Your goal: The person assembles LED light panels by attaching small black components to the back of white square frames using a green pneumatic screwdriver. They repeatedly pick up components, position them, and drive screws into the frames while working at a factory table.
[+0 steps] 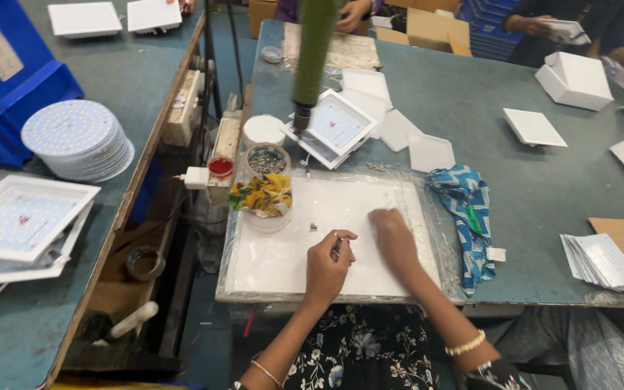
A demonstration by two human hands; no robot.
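My left hand [328, 261] rests on a white board [290, 238] at the near edge of the table, its fingers pinched on a small dark part I cannot make out. Just to its right, my right hand [393, 238] lies on the same board with the fingers curled down; nothing shows in it. A tiny screw-like bit [313, 227] lies on the board left of my hands. A green powered screwdriver [313, 54] hangs above a square white light panel [337, 124] farther back.
A clear tub of screws [266, 160] and a jar with yellow cloth [263, 198] stand left of the board. A blue patterned cloth [467, 209] lies to the right. Stacked round boards [77, 141], square panels [19, 220] and other people's hands surround the table.
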